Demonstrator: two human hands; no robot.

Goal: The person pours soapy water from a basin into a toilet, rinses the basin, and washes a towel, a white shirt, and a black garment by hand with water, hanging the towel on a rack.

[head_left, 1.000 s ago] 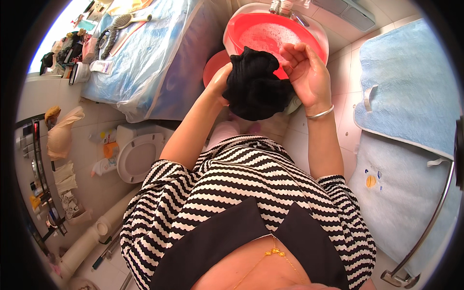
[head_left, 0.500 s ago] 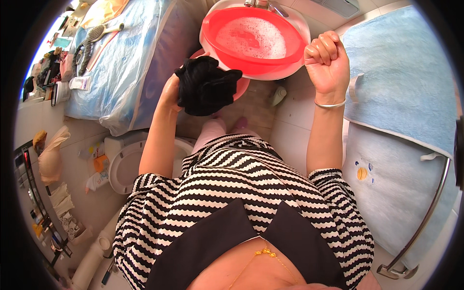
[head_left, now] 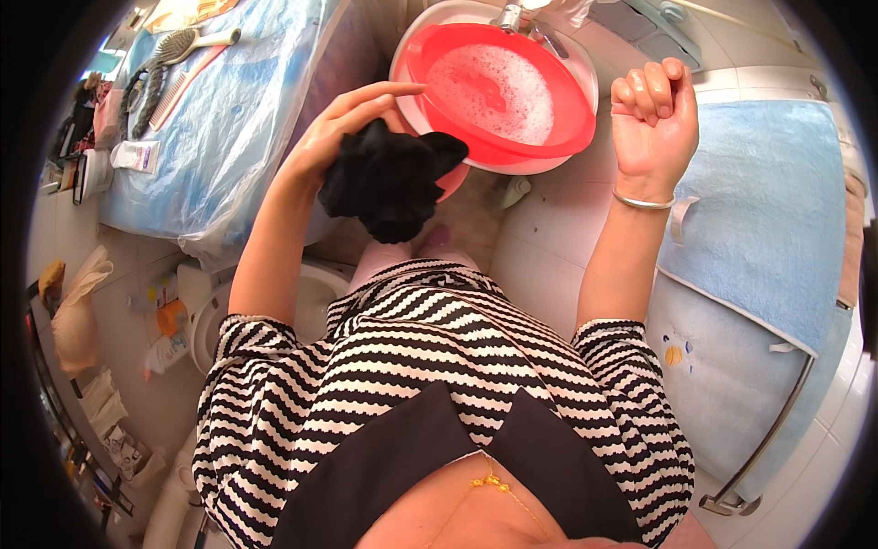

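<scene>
My left hand (head_left: 334,128) holds a bunched black cloth (head_left: 384,183) up in front of my body, left of the sink. Its index finger points out toward the basin, while the thumb side is hidden by the fabric. My right hand (head_left: 654,137) is raised to the right of the basin, fingers curled into a loose, wet fist with no object showing in it. Between and beyond both hands, a red basin (head_left: 578,133) rests in the white sink (head_left: 402,78), with water and white suds (head_left: 503,96) inside.
A plastic-covered surface (head_left: 256,119) at the left bears a hairbrush (head_left: 183,44), a pink comb (head_left: 178,96) and a tube (head_left: 135,156). Blue towels (head_left: 750,192) hang on a rail at the right. A toilet (head_left: 315,293) stands at the lower left. A faucet (head_left: 509,16) is behind the basin.
My left hand's fingers have straightened toward the basin, and the black cloth hangs slightly lower. My right fist has shifted a little to the right. The whole view has moved slightly.
</scene>
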